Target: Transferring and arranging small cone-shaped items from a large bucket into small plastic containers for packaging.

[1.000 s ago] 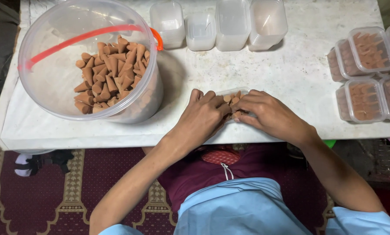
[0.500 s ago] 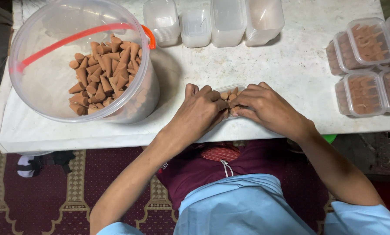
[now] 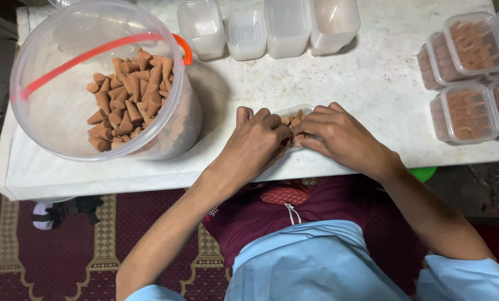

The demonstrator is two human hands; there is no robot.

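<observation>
Brown cones (image 3: pixel 128 100), red-handled clear bucket (image 3: pixel 65 134), white table (image 3: pixel 372 83), patterned maroon rug (image 3: pixel 49 251).

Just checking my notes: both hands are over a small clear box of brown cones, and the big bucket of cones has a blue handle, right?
Not quite. The head view shows the big bucket with an orange-red handle, not blue. The rest holds: the left hand and right hand meet over a small clear box of brown cones.
</observation>
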